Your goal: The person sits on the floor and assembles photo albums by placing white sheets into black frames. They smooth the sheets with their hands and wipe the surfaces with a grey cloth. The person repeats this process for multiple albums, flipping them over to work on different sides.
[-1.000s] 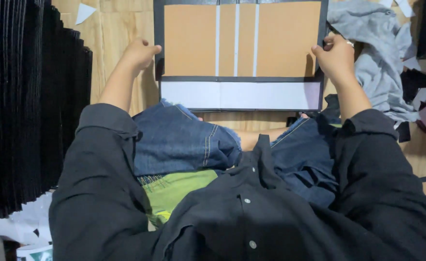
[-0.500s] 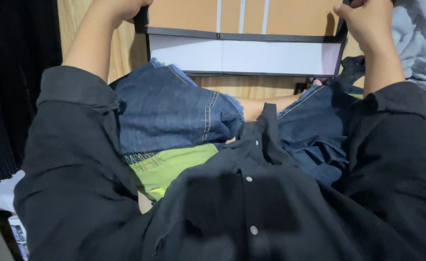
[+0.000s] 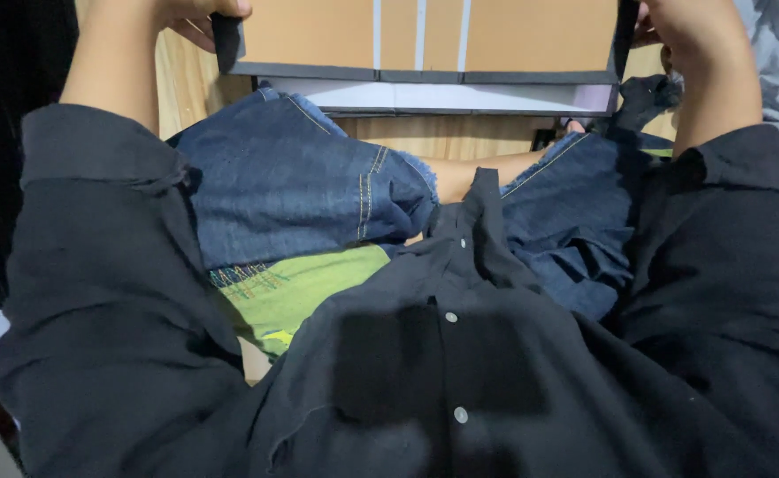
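The board (image 3: 425, 40) now sits lifted nearer the lap, above the denim shorts (image 3: 301, 195); left hand (image 3: 199, 13) fingers clamp its dark left corner; right hand (image 3: 681, 22) grips its right edge; so it looks in carry, not lying flat.

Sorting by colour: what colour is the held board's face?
Tan board with dark edges and pale stripes; head view.
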